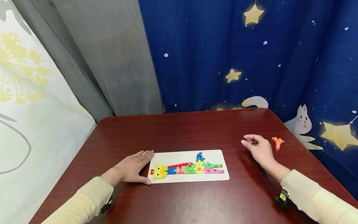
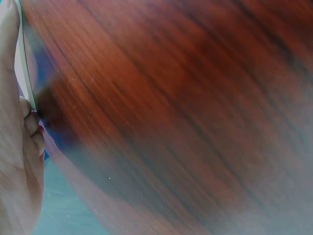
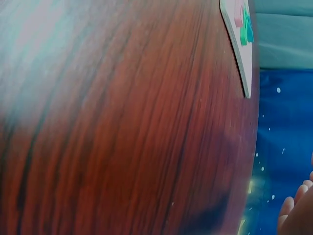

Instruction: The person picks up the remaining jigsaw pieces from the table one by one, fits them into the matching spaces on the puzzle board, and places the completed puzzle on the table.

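A white puzzle board (image 1: 184,156) lies flat on the table, bearing a giraffe (image 1: 159,171) made of colourful interlocking pieces. At the board's left end, my left hand (image 1: 136,166) rests with fingers extended and the thumb by the near corner. My right hand (image 1: 260,150) is over the right side of the table, fingers loosely bent, with nothing visible between them. Just beyond it to the right lies a loose orange puzzle piece (image 1: 277,143). A blue piece (image 1: 200,156) sits in the upper right part of the giraffe. In the right wrist view only part of the board (image 3: 239,56) shows.
The dark red wooden table (image 1: 179,130) has rounded far corners. Behind it hang a grey curtain (image 1: 123,62) and a blue starry curtain (image 1: 201,56). A white patterned cloth (image 1: 36,102) hangs along the left side.
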`<state>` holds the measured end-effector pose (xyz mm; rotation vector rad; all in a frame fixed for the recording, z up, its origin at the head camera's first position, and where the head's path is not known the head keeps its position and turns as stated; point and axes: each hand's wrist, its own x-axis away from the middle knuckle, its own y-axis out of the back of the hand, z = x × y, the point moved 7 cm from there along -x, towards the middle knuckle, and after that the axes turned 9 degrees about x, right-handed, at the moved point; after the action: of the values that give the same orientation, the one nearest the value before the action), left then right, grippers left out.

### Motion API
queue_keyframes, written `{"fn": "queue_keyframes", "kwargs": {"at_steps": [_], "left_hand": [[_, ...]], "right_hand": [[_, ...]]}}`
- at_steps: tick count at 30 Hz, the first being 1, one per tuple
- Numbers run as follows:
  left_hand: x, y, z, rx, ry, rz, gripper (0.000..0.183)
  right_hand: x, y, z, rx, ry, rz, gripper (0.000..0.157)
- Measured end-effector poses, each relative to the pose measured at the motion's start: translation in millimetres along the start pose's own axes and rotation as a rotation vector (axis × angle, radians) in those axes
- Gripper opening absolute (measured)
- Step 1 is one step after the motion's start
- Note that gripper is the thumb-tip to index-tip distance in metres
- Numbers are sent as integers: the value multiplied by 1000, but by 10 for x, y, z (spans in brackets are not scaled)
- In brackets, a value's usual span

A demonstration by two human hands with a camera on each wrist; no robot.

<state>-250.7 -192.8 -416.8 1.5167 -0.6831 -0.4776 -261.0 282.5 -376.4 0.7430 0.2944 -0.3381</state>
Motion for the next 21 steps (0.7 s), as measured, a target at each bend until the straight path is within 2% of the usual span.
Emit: {"fn": "queue_keyframes", "kwargs": {"at_steps": [9, 17, 21], "left_hand": [[14, -12, 9, -5, 4, 0, 115], [21, -1, -2, 1, -2, -10, 114], [26, 19, -10, -1, -7, -14, 114]], "right_hand": [[-13, 155, -184, 15, -155, -15, 34], [-23, 338, -312, 70, -194, -58, 33], [-15, 388, -383, 81, -235, -42, 36]]}}
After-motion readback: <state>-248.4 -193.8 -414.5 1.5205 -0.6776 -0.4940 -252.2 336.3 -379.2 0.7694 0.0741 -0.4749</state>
